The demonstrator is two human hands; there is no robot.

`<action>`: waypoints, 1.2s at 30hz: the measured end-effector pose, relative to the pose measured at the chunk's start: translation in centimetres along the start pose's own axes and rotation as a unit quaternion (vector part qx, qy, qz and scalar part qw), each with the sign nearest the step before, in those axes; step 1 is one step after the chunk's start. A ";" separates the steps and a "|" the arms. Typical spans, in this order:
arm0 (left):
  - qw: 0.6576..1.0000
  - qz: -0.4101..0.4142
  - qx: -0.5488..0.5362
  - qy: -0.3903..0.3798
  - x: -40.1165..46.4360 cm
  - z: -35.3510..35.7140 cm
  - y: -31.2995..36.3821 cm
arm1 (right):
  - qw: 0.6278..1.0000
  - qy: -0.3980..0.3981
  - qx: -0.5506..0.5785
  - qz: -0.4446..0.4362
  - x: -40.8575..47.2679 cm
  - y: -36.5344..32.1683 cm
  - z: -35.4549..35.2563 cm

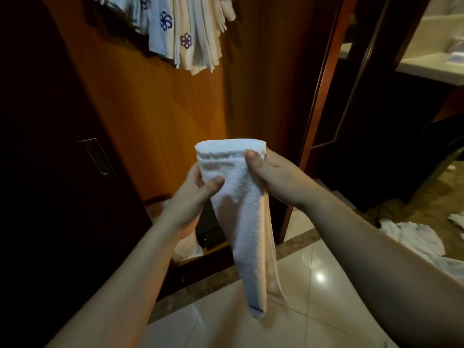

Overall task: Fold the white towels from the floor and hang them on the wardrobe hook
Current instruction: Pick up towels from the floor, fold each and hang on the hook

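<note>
A white towel point(244, 222), folded lengthwise into a narrow strip, hangs in front of me with its folded edge on top. My left hand point(193, 194) grips its left side, thumb on the front. At the upper right corner my right hand point(273, 177) pinches the towel with the thumb over the hem. The strip's lower end dangles above the tiled floor. Several folded white towels point(185, 33) with purple flower emblems hang at the top of the wooden wardrobe panel point(155, 109); the hook itself is out of sight.
More white towels point(416, 237) lie crumpled on the floor at the right. A dark wardrobe door point(62, 159) with a recessed handle stands at the left. A white cloth point(187, 243) lies in the wardrobe's open bottom beside a black box. A bathroom counter point(431, 64) shows at far right.
</note>
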State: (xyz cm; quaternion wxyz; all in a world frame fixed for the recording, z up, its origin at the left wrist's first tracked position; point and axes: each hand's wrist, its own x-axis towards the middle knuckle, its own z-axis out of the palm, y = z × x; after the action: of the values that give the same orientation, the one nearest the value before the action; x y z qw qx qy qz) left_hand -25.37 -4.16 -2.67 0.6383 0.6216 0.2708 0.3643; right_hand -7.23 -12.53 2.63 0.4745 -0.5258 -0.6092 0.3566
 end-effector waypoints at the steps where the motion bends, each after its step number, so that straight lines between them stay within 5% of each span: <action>1: 0.999 -0.011 0.006 -0.030 0.5 -0.2 0.2 | 1.000 -0.006 -0.012 -0.014 0.3 -0.7 -0.3; 5: 0.994 -0.031 0.035 -0.100 1.3 0.8 0.9 | 0.999 -0.015 -0.003 -0.039 1.4 -2.4 -2.3; 8: 0.996 -0.026 -0.007 -0.088 1.8 2.5 2.2 | 0.993 0.001 0.120 -0.011 2.1 -2.4 -3.7; 12: 0.993 -0.037 -0.077 -0.083 2.9 4.9 4.5 | 0.934 0.089 0.340 0.070 2.9 1.1 -5.7; 17: 0.985 -0.101 -0.121 -0.067 4.5 5.9 7.5 | 0.880 0.155 0.362 0.267 0.9 9.7 -3.8; 24: 0.988 -0.104 -0.092 0.067 6.6 4.2 10.5 | 0.893 -0.005 0.402 0.202 -0.6 11.6 -1.1; 30: 0.978 -0.104 -0.118 0.134 7.5 2.9 11.8 | 0.957 0.101 0.249 0.109 -1.8 11.7 1.2; 36: 0.973 -0.105 -0.132 0.155 8.3 2.6 11.9 | 0.974 0.146 0.158 0.069 -1.8 11.2 1.8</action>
State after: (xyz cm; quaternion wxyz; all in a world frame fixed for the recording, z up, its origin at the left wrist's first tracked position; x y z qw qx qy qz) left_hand -19.95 0.44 10.26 0.6994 0.4362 0.3798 0.4200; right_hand -5.60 -12.02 -8.71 0.6096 -0.5317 -0.4317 0.3992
